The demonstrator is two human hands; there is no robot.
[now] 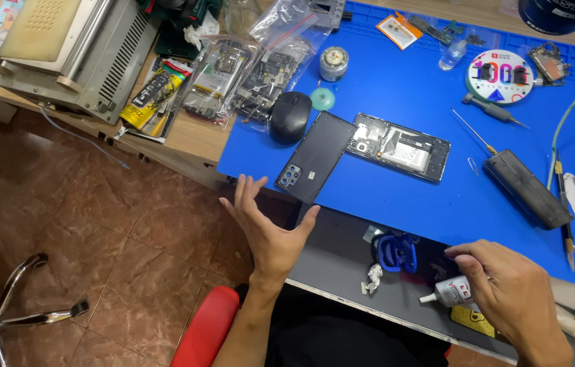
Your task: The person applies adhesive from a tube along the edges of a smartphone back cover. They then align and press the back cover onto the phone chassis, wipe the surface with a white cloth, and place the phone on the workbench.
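R hand (515, 299) grips white glue tube (452, 291); L hand (267, 228) open nr black back cover (316, 156).

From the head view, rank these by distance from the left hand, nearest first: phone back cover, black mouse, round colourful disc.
1. Phone back cover, just right of the left hand.
2. Black mouse, beyond the cover.
3. Round colourful disc, far right of the mat.

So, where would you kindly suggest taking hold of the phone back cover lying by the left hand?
Probably by its two long edges near the lower, camera end of the phone back cover, coming from the left hand side. That corner overhangs the blue mat, so fingers could likely get under the thin flat panel there.
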